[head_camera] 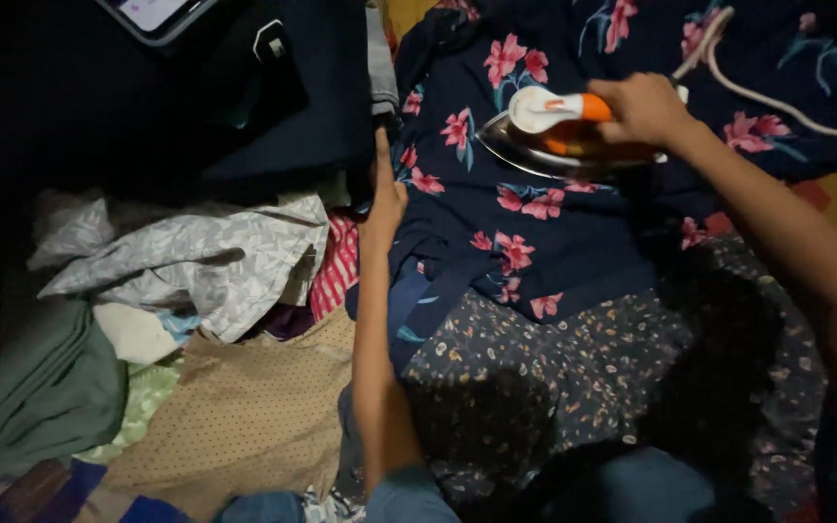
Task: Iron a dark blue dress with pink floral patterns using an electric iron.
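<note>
The right hand [643, 107] is closing its fingers around the orange handle of a white and orange iron [559, 131], so the grip is firm. The iron is lying flat with its metal plate on a dark blue cloth with pink flowers [535, 242], near the far edge of the cloth, and its pointed tip is looking toward the left hand. A pale cord [777, 102] is running from behind the right hand toward the far right corner of the view.

The left hand [384, 199] is resting on the left edge of the same flowered cloth with the fingers pressed together and stretched out, holding the cloth flat. It is well apart from the iron.

Nearer to the person, a dark fabric with small dots [573, 387] is lying under the flowered cloth. To the left, a pile of clothes is lying: a grey patterned piece [205, 261], a red striped piece [338, 266], a tan dotted piece [234, 416] and a green one [50, 387]. A phone [152, 15] is lying at the far left corner, on dark fabric.
</note>
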